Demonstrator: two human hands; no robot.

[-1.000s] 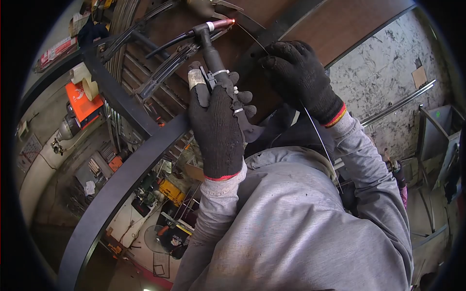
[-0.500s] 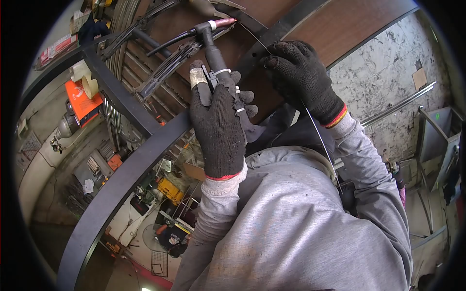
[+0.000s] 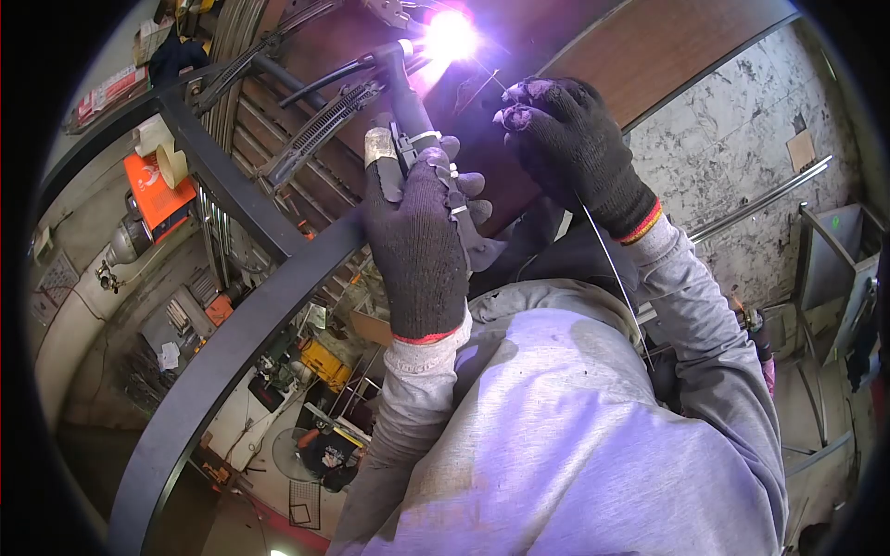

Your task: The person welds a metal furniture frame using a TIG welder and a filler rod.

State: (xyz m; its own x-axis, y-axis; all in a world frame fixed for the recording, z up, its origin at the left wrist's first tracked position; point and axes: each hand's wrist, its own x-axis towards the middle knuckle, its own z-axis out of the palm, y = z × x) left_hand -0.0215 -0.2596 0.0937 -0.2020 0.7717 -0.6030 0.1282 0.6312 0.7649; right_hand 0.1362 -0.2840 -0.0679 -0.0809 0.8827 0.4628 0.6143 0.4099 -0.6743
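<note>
Compared with the earlier frame, positions are hardly changing; what is new is the white-violet glare [image 3: 451, 37], which is now burning at the front end of the torch [image 3: 408, 102]. Nearest, on the wearer's side of the torch, the grey top [image 3: 575, 417] is catching the violet light. The left hand [image 3: 417, 241] is gripping the torch by its handle. To the right of the torch, the right hand [image 3: 579, 153] is pinching the thin rod [image 3: 612, 255], whose tail is trailing back past the wrist. Its front end is pointing into the glare; I cannot tell what it is touching there. For good work, I think, the left hand should be keeping the torch at one steady angle, and the right should be feeding the rod evenly, clear of the torch's front. Farther, left of the torch, a curved dark bar [image 3: 236, 335] is running; to its right, beyond, a brown panel [image 3: 677, 60] is lying.
</note>
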